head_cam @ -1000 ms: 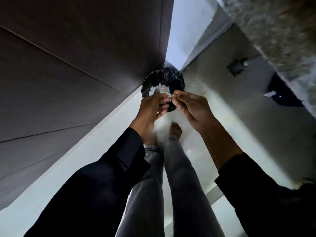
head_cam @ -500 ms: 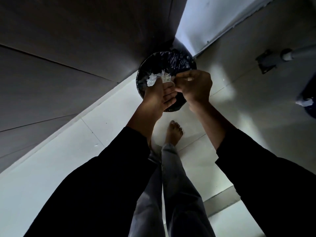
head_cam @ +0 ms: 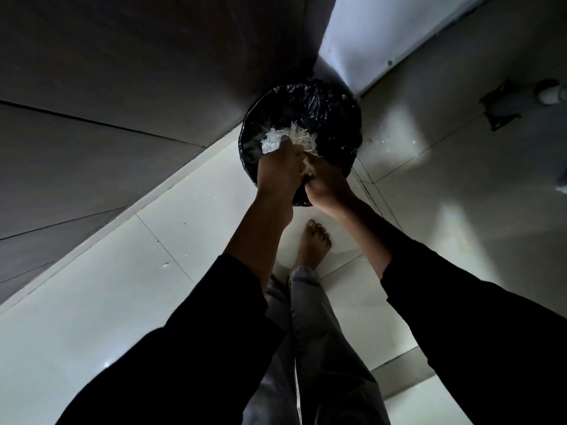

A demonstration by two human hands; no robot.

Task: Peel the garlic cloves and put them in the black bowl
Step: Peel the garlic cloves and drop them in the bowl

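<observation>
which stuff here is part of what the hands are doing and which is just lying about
In use:
left hand, holding pale papery scraps
right hand, fingers at the same scraps
black-lined bin under both hands

Lying about:
white flecks on the floor tiles
grey fitting with a pipe by the wall

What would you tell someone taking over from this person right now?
Left hand and right hand are together over the bin lined with a black bag, brushing off pale garlic skins, some already lying in the bin. Whether either hand grips anything cannot be told.
Neither garlic cloves nor the black bowl are in view.
Done: skins going in the bin. Left: cannot judge how much peeling remains.
</observation>
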